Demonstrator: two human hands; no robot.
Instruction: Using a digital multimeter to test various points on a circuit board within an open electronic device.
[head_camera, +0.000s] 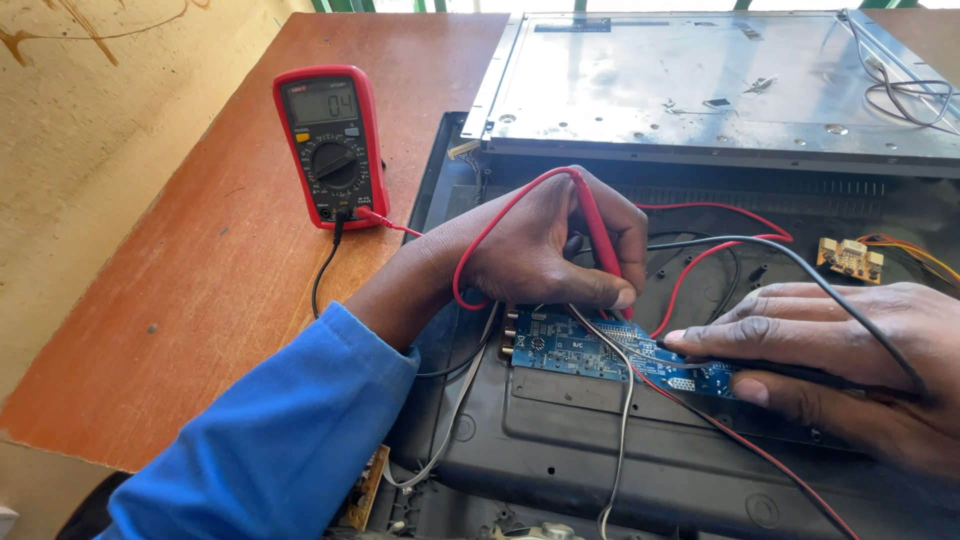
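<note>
My left hand grips a red test probe and presses its tip onto a blue circuit board inside an opened black flat-screen casing. My right hand lies flat over the board's right end and holds a black test probe against it. Red and black leads run back to a red multimeter standing on the brown table, its display lit.
A grey metal panel back lies at the far side of the casing. A small orange board with coloured wires sits at right. Loose grey and red wires cross the casing. The table's left edge drops off near a tan wall.
</note>
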